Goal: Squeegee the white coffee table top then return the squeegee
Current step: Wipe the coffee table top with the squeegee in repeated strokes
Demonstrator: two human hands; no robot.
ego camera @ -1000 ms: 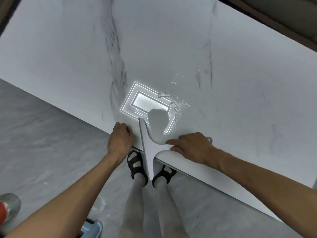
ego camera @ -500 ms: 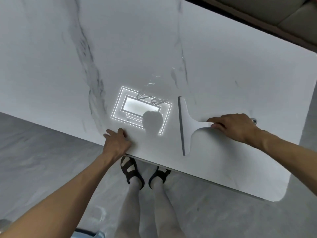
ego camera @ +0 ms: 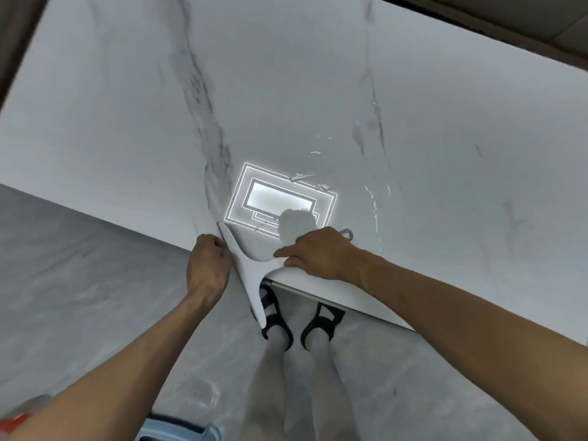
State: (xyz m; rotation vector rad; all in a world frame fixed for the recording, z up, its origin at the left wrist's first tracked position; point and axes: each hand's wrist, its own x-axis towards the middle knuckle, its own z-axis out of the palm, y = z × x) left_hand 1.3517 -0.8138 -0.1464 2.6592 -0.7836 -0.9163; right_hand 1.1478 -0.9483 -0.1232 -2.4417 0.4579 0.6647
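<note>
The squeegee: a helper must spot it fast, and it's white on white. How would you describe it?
Find the white marble coffee table and follow its near edge to the right hand. That hand grips the squeegee, a flat white T-shape whose long blade overhangs the edge above the black sandals.

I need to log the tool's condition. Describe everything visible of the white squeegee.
The white T-shaped plastic squeegee looks plain and matte. Its long straight blade edge runs from the tabletop out past the near edge of the white marble-look coffee table, so its lower half overhangs the grey floor. A curved neck narrows into a handle ending in a small hanging loop. The right hand covers the handle; the left hand touches the blade's outer side. No damage shows.
</note>
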